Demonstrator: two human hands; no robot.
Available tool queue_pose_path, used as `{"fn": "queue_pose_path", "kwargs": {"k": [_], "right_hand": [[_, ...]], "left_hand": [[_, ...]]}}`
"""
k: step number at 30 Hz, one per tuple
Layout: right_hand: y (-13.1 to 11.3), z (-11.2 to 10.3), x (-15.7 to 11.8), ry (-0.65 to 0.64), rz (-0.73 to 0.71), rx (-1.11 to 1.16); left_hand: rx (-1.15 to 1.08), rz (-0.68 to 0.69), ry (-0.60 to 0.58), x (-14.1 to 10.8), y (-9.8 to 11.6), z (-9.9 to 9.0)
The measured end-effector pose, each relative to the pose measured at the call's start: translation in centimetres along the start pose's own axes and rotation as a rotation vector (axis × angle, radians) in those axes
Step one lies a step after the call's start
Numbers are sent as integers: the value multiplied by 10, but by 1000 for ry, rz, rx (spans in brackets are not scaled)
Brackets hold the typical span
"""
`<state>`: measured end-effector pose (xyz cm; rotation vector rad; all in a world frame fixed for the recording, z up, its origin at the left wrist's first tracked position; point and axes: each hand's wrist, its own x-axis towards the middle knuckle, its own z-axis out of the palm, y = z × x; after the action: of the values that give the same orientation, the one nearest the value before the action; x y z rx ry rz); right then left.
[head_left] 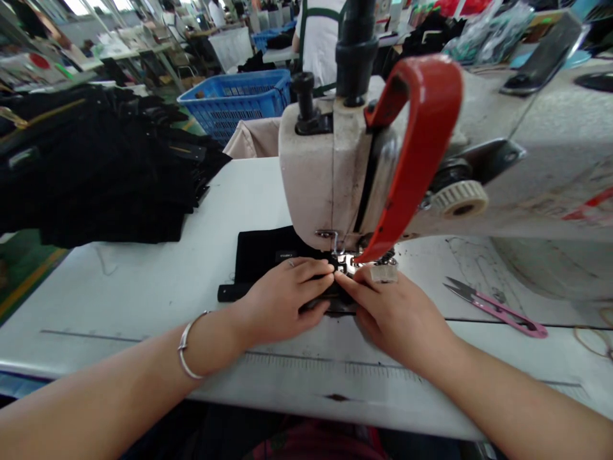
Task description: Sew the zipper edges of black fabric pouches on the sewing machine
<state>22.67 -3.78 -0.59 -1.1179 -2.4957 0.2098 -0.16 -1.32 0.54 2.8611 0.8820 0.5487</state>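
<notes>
left hand (282, 303), right hand (395, 319) pressed on black fabric (261, 259), beside presser foot (342, 260)

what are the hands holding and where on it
The left hand and right hand both hold a flat black fabric piece by its near edge, fingertips meeting just before the sewing machine's metal presser foot.
</notes>
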Motion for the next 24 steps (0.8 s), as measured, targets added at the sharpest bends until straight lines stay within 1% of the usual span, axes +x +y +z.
{"fn": "queue_pose_path", "kwargs": {"k": [5, 9, 11, 13, 14, 16, 18, 20, 22, 24], "right_hand": [[0, 2, 1, 1, 26, -25], [-1, 1, 0, 37, 13, 13], [1, -3, 0, 111, 33, 31], [3, -7, 1, 190, 95, 19], [5, -9, 1, 208, 135, -4], [9, -11, 3, 195, 189, -74], [12, -12, 4, 143, 199, -147], [13, -12, 4, 95, 182, -188], [13, -12, 2, 67, 168, -191], [11, -10, 1, 99, 135, -152]], "left_hand": [[14, 19, 48, 7, -7, 3], [7, 25, 13, 9, -15, 2], [-14, 52, -16, 9, -25, 0], [-50, 97, -28, 8, -40, -2], [-70, 114, -21, 8, -47, -3], [-113, 128, 19, 7, -60, -5], [-158, 126, 64, 5, -65, -6], [-192, 126, 73, 4, -63, -6], [-195, 113, 62, 4, -53, -5], [-157, 77, 62, 6, -38, -3]]}}
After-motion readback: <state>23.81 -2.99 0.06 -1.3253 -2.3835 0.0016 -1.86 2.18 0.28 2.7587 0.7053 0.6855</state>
